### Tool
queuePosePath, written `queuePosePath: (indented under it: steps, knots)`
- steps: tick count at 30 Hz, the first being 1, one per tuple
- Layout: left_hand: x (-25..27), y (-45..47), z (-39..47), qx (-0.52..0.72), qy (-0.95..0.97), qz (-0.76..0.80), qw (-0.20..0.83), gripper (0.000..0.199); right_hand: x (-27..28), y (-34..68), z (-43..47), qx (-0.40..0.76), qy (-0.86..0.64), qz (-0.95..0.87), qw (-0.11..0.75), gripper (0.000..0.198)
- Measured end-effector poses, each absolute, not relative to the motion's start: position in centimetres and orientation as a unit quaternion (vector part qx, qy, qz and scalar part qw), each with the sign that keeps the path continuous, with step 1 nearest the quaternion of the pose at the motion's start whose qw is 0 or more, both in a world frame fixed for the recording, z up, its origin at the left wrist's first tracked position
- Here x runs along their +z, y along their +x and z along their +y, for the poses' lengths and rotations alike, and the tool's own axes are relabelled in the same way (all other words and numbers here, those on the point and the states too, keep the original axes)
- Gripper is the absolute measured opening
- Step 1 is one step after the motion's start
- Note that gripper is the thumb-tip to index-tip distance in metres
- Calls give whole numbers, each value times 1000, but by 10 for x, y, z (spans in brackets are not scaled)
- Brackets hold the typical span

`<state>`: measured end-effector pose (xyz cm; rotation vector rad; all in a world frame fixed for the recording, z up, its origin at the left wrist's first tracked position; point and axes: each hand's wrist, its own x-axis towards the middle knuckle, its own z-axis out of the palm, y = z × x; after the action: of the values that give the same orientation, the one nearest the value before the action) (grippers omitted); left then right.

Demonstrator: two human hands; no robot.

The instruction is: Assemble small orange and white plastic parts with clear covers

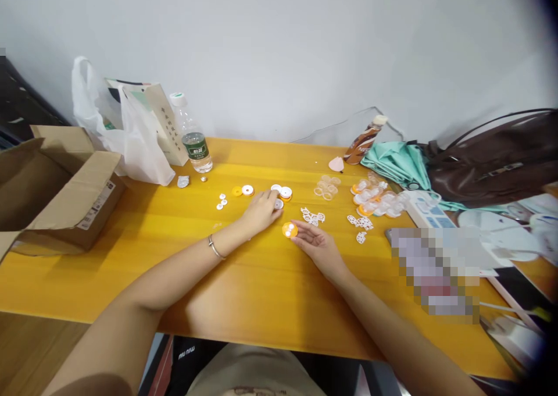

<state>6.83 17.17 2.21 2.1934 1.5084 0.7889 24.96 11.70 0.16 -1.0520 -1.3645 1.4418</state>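
Observation:
My left hand (260, 211) has its fingertips and thumb closed around a small white disc (278, 204) on the table. More white discs (285, 192) with orange ones under them lie just beyond its fingers. In my right hand (319, 246), a small round orange piece (289, 229) with white parts on it is pinched between thumb and fingers. White openwork plastic pieces (312, 217) lie just past the right hand. A yellow disc (236, 191) and a white ring (247, 190) sit to the left of the discs.
Clear rings (326, 188), more openwork pieces (361, 223) and finished-looking orange-and-clear rounds (378, 198) lie rightward. A water bottle (195, 143), plastic bag (135, 137) and open cardboard box (65, 192) stand left. A brown bag (492, 157) and a pixelated object (431, 274) are right.

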Motion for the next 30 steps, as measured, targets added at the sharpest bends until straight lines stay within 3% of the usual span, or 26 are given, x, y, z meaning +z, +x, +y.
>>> queuePosePath:
  steps: [4, 9, 11, 14, 19, 27, 30]
  knots:
    - [22, 69, 172, 301, 758, 531, 230, 29, 11, 254, 116, 579, -435, -521, 451, 40]
    - [40, 42, 143, 394, 526, 386, 647, 40, 22, 259, 113, 580, -430, -511, 467, 41]
    - [47, 32, 131, 398, 456, 324, 727, 42, 25, 258, 111, 581, -424, -517, 464, 41]
    - [50, 25, 117, 395, 420, 299, 760, 41, 29, 254, 106, 589, -418, -523, 452, 38]
    - [46, 34, 109, 417, 495, 332, 687, 35, 28, 248, 102, 595, -422, -523, 441, 37]
    - [42, 54, 94, 396, 760, 396, 330, 31, 15, 246, 103, 589, -414, -552, 422, 38]
    - [42, 56, 90, 356, 809, 400, 244, 29, 11, 242, 101, 586, -402, -559, 427, 37]
